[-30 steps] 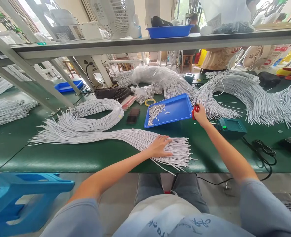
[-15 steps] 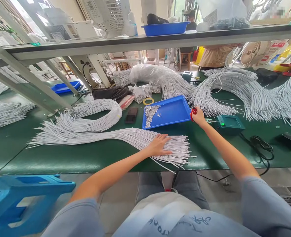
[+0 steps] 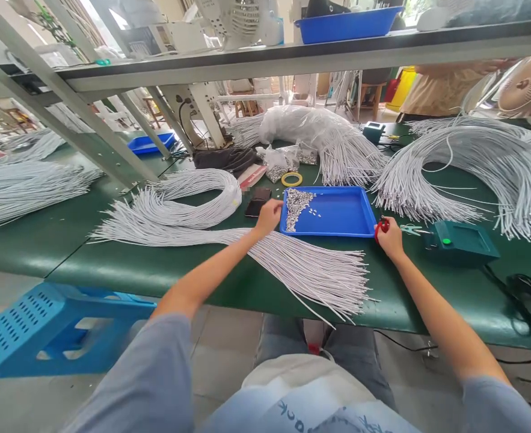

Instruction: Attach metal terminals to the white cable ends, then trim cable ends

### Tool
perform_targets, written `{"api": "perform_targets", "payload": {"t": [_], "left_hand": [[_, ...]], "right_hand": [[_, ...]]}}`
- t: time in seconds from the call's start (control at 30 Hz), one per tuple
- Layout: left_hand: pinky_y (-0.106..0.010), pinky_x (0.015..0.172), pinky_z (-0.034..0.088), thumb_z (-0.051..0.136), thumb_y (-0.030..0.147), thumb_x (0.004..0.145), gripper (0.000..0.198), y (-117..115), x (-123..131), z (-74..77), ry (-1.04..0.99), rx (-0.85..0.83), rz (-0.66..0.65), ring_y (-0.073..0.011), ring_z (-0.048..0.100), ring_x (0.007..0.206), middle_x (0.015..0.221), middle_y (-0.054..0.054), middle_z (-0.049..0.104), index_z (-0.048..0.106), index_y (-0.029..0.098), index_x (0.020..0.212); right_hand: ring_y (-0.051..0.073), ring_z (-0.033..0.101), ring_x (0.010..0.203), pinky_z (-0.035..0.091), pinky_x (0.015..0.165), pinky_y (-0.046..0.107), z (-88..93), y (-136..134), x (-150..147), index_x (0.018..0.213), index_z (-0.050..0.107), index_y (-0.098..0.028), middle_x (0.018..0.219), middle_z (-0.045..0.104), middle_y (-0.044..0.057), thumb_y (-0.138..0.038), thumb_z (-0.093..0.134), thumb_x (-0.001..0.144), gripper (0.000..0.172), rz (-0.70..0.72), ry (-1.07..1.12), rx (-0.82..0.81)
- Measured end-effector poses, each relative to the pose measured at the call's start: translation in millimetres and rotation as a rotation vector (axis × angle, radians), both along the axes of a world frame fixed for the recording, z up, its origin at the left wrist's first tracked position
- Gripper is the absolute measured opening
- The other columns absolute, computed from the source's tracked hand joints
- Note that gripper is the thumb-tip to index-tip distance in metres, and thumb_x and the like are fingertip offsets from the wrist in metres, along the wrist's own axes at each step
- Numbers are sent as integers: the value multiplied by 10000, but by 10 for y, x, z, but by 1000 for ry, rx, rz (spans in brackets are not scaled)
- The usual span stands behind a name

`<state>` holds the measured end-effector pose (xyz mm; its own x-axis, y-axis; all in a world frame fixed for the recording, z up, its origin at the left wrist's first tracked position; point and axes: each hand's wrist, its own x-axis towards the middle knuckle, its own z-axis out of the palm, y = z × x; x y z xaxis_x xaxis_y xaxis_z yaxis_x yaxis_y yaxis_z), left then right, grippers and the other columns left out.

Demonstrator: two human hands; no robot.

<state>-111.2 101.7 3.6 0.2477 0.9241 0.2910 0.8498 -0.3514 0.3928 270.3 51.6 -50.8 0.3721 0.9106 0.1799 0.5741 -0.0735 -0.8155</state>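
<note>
My left hand (image 3: 269, 215) has its fingers curled on the near left corner of a blue tray (image 3: 341, 211), beside a pile of small metal terminals (image 3: 296, 203) lying in it. My right hand (image 3: 390, 238) is closed on a red-handled tool (image 3: 378, 228) at the tray's near right corner. A fanned bundle of white cables (image 3: 310, 267) lies across the green table (image 3: 166, 270) in front of me, below both hands.
A green box with a lit button (image 3: 460, 242) sits right of my right hand. A dark phone (image 3: 257, 203), a yellow tape roll (image 3: 291, 178) and bags of parts lie behind the tray. More cable bundles (image 3: 463, 168) fill the right. A blue stool (image 3: 53, 328) stands lower left.
My left hand lifted off the cable bundle and moved up to the blue tray's left corner. My right hand stayed at the tray's right corner with the red tool. The camera turned left.
</note>
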Motion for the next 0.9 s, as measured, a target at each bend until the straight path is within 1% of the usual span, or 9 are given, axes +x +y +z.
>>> {"api": "perform_targets", "payload": {"t": [0.1, 0.2, 0.27, 0.37, 0.47, 0.57, 0.67, 0.77, 0.9], "left_hand": [[-353, 967, 502, 474, 33, 850, 393, 664, -167, 178, 135, -67, 17, -239, 651, 1064, 1157, -138, 675, 666, 124, 1181], [-292, 919, 510, 630, 39, 744, 484, 1189, -198, 260, 273, -162, -60, -251, 655, 1075, 1187, -126, 679, 667, 147, 1214], [-241, 893, 502, 705, 56, 676, 567, 1442, -182, 259, 354, -224, -135, -232, 656, 1073, 1177, -90, 698, 666, 184, 1227], [-193, 891, 483, 752, 88, 631, 613, 1681, -181, 194, 442, -295, -237, -192, 649, 1073, 1159, -27, 719, 670, 239, 1219], [-199, 926, 467, 737, 113, 668, 536, 1771, -228, 101, 477, -324, -314, -189, 638, 1099, 1199, -32, 706, 689, 226, 1190], [-215, 930, 470, 686, 116, 720, 399, 1760, -276, 15, 472, -323, -353, -204, 649, 1083, 1193, -77, 700, 726, 171, 1113], [-241, 904, 491, 601, 85, 740, 278, 1694, -295, -63, 447, -305, -348, -213, 677, 1004, 1057, -86, 733, 765, 150, 955], [-269, 884, 503, 540, 60, 732, 264, 1608, -296, -119, 409, -273, -319, -224, 687, 949, 934, -89, 745, 770, 150, 826], [-260, 846, 510, 552, 35, 683, 242, 1529, -290, -83, 346, -238, -279, -214, 691, 879, 797, -72, 743, 757, 156, 725]], "right_hand": [[235, 617, 769, 493, 828, 419, -19, -38, 19, 1001, 546, -181, 814, 660, 85, -344, 556, 694, 348, -43, 8, 41], [227, 598, 715, 497, 783, 419, -8, -64, 52, 956, 538, -182, 767, 631, 72, -379, 568, 666, 352, -63, 6, 52], [219, 589, 687, 500, 755, 411, -8, -73, 74, 935, 533, -184, 746, 619, 62, -392, 575, 653, 353, -63, 6, 50], [201, 576, 655, 500, 718, 386, -32, -79, 104, 921, 527, -194, 724, 609, 43, -408, 587, 652, 349, -63, 13, 42], [190, 572, 653, 501, 717, 376, -69, -81, 133, 921, 530, -198, 724, 606, 31, -424, 603, 652, 360, -74, 26, 26], [195, 582, 673, 509, 747, 401, -90, -85, 152, 935, 534, -194, 748, 606, 35, -439, 605, 644, 387, -91, 41, 8], [209, 599, 677, 523, 753, 429, -83, -91, 152, 942, 534, -186, 758, 605, 44, -439, 603, 640, 400, -97, 53, -7], [219, 604, 682, 527, 748, 438, -63, -97, 138, 938, 532, -191, 761, 609, 49, -435, 604, 642, 391, -96, 54, -5], [205, 579, 657, 518, 713, 410, -56, -99, 126, 927, 530, -204, 721, 596, 31, -433, 603, 648, 369, -85, 55, 4]]}}
